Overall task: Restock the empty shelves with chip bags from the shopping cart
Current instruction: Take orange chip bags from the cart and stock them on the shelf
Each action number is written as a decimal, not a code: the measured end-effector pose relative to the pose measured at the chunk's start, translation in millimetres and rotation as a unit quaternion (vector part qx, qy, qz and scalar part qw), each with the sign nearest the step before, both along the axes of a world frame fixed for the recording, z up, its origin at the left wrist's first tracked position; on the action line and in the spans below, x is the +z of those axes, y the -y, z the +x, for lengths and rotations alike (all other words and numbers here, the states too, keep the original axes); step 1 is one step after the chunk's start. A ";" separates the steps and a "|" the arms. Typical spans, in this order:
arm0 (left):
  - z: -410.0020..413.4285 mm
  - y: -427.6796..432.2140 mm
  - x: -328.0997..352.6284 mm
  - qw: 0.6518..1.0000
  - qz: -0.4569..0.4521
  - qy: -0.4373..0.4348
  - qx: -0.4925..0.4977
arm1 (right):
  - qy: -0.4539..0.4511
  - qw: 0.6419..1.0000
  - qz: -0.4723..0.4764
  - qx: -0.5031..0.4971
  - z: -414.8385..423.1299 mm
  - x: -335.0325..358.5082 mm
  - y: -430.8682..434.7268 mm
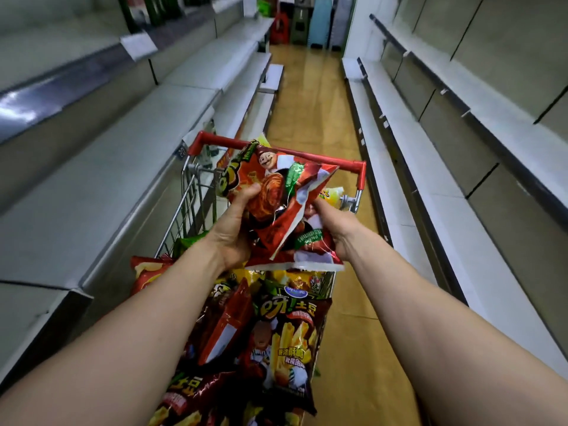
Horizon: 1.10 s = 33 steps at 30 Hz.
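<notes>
Above the shopping cart (190, 192) I hold red chip bags (270, 192) between both hands. My left hand (233, 229) grips the bundle from the left, thumb on the front of a bag. My right hand (338, 229) grips it from the right, fingers hidden behind the bags. The cart has a red handle bar (347, 166) at its far end and is piled with several more chip bags (276, 333), red, brown and yellow. Bare grey shelves (123, 167) run along the left of the aisle, and more shelves (430, 167) line the right.
The wooden aisle floor (310, 96) runs ahead between the two shelf rows. Coloured containers (295, 29) stand at the far end of the aisle. A white price tag (138, 46) hangs on an upper left shelf rail.
</notes>
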<state>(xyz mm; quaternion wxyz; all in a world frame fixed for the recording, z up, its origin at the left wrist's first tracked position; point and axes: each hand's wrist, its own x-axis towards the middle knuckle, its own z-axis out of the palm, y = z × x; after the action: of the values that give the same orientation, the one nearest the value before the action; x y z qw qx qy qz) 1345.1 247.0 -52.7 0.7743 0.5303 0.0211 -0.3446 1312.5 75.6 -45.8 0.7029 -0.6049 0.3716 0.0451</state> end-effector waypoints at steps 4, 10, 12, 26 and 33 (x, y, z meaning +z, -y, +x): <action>-14.0 -3.0 23.0 0.999 -0.028 0.011 -0.024 | -0.007 0.995 0.029 0.100 -15.7 25.5 7.2; -35.2 0.8 84.1 0.993 -0.032 0.084 -0.072 | 0.106 0.991 -0.030 0.073 -46.1 83.2 16.1; -36.6 2.0 105.9 0.990 -0.028 0.114 -0.082 | 0.157 0.986 -0.041 0.045 -57.7 102.1 21.7; -24.9 6.8 205.8 0.965 0.022 0.254 0.068 | 0.328 0.924 -0.183 -0.066 -152.0 215.2 52.4; -58.3 25.0 233.8 0.954 0.035 0.296 -0.021 | 0.380 0.908 -0.144 -0.103 -197.1 256.9 39.0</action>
<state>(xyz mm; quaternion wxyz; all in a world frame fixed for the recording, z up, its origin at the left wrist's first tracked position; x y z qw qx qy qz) 1286.8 222.0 181.1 0.7197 0.6353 -0.2081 -0.1874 1115.4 36.6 211.1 0.6968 -0.6291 0.1395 -0.3150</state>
